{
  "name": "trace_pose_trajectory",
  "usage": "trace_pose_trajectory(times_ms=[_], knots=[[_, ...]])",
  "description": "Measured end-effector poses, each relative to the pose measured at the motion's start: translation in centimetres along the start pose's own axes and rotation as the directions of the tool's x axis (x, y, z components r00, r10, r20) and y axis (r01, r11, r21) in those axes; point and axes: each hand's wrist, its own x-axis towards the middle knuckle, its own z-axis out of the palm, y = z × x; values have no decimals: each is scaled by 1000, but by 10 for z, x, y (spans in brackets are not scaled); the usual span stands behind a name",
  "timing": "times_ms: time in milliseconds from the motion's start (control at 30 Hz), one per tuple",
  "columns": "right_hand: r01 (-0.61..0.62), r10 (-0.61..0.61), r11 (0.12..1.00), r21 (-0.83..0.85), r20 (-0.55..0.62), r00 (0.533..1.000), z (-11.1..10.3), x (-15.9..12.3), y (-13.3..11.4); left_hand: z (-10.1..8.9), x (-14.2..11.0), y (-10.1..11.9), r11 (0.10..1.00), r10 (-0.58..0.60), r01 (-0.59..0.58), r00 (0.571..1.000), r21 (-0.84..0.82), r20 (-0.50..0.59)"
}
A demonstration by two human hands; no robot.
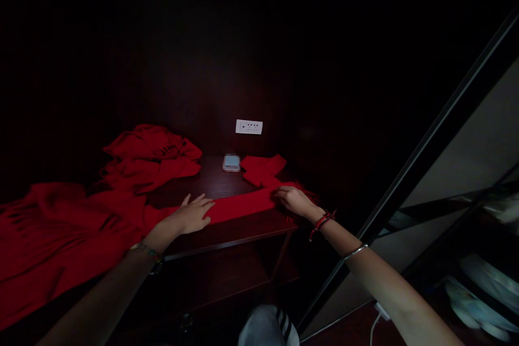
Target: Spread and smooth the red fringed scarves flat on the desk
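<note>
A red scarf (243, 204) lies in a long flat strip along the front of the dark wooden shelf (227, 235). On its left part rests my left hand (193, 216), palm down with the fingers spread. My right hand (295, 200) is at the strip's right end, its fingers pinched together on the cloth. Behind that hand sits a smaller folded red cloth (263, 167). A crumpled heap of red fabric (152, 154) is at the back left, and more fringed red fabric (60, 238) spreads over the left side.
A white socket panel (248, 127) is on the dark back wall, above a small pale object (231, 162) that is blurred. A dark frame edge (405, 173) slants along the right. A knee in grey cloth (263, 327) shows below the shelf, near a white cable (373, 330).
</note>
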Motion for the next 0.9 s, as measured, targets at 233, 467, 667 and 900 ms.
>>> trace_pose_trajectory(times_ms=[233, 467, 667, 900], knots=[[-119, 97, 968, 219, 110, 989, 25, 48, -67, 14, 50, 60, 990, -106, 89, 981, -110, -161], [-271, 215, 959, 82, 411, 886, 34, 26, -31, 31, 50, 61, 990, -95, 83, 989, -111, -113], [-430, 406, 900, -70, 496, 768, 24, 0, 23, 31, 48, 61, 992, -86, 70, 985, -108, -148], [-303, 254, 946, 113, 319, 913, 17, 30, -25, 34, 45, 62, 985, -150, 128, 963, -113, -222]])
